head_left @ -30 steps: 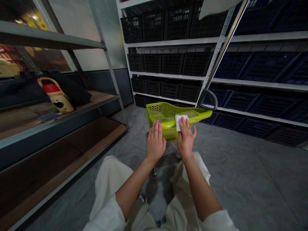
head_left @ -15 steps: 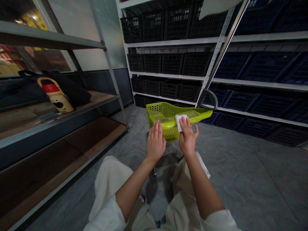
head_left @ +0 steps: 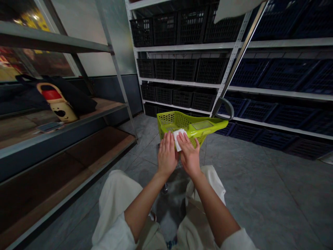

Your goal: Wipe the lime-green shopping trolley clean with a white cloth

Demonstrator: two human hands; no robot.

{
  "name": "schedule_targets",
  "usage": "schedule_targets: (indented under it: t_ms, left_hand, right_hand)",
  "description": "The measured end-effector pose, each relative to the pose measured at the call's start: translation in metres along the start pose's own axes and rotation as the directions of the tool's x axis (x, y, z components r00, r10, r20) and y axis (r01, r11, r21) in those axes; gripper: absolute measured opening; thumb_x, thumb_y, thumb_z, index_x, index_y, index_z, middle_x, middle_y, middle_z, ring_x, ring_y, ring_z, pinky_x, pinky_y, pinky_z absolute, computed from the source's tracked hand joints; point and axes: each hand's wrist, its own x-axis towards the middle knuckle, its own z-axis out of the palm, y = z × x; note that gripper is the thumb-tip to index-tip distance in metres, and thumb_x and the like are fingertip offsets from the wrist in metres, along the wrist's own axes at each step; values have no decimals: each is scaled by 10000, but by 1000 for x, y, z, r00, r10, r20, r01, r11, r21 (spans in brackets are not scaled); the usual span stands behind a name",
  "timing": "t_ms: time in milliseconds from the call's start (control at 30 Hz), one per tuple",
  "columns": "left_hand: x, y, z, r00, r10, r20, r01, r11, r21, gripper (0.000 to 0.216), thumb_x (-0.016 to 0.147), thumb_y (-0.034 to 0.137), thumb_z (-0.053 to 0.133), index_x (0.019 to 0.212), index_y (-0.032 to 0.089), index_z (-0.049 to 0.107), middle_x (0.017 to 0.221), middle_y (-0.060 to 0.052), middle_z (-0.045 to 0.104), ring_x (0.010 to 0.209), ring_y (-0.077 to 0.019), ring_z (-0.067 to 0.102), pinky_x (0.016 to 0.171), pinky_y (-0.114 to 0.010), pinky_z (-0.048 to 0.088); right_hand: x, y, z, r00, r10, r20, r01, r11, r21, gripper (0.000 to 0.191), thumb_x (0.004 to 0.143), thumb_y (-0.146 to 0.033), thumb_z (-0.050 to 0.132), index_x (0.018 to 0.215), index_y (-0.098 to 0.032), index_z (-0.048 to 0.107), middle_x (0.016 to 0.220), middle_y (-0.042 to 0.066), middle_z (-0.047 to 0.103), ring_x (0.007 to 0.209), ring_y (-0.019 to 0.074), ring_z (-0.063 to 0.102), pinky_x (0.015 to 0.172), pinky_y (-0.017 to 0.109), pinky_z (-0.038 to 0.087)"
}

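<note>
A bright green plastic shopping cart basket (head_left: 201, 131) with perforated walls stands in front of my knees, a small wheel (head_left: 165, 189) showing below it. My left hand (head_left: 167, 154) lies on its near rim at the left, fingers straight and side by side, holding no separate object. Beside it, my right hand (head_left: 189, 156) presses a folded white cloth or tissue (head_left: 179, 133) against the same rim with its fingers. The two hands are almost touching. Part of the rim is hidden beneath the fingers and the white piece.
A dark grey loop handle (head_left: 229, 108) and a metal pole (head_left: 241, 52) rise behind the cart's right end. White racks (head_left: 187, 82) hold several black and blue crates. At left, a metal-framed shelf (head_left: 109, 108) carries a yellow bottle (head_left: 63, 110), a phone-like object (head_left: 50, 127) and a dark bag.
My right hand has slid left along the rim with the white piece, coming close to my left hand. My left hand has stayed nearly in place.
</note>
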Motion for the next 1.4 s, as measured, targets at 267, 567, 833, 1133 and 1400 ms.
schedule_targets:
  t_ms: [267,567,833,1133,1400]
  left_hand:
    - [0,2,-3,1000,-1,20,1,1000,5,827,903,125,456,1592,123,-1,1635,-191,260,1530,-292,201,1209,-504,311]
    - [-1,1,1,1000,-12,22,12,1000,-5,789,936,175,439,1593,135,4,1628,-185,285,1533,-279,192,1211,-488,314]
    - [0,0,-3,1000,11,28,-12,1000,19,825,903,116,457,1591,114,3,1629,-195,274,1535,-285,187,1215,-490,303]
    - [0,-2,-2,1000,16,20,-16,1000,12,798,925,169,464,1592,109,29,1619,-195,299,1533,-280,198,1210,-481,313]
    - [-1,-4,-5,999,15,28,-16,999,45,824,900,116,478,1590,90,27,1626,-199,281,1536,-283,187,1220,-475,297]
  right_hand:
    - [6,27,5,934,284,-217,-305,950,-69,672,874,-79,353,1511,-289,395,1534,65,487,1476,223,368,1199,566,148]
    - [4,-8,-1,1000,4,27,-4,1000,-17,688,882,-82,366,1539,-283,330,1557,45,457,1482,164,352,1232,490,79]
    - [5,42,-3,955,242,-173,-263,959,-109,649,878,-79,350,1503,-246,402,1546,74,468,1477,205,365,1208,532,136]
    - [7,-6,-4,997,-47,56,50,997,-51,641,913,-100,358,1533,-262,345,1555,51,459,1485,156,339,1231,476,48]
    - [6,34,-5,966,219,-140,-233,967,-100,658,886,-82,351,1515,-274,382,1540,60,479,1475,207,369,1209,553,104]
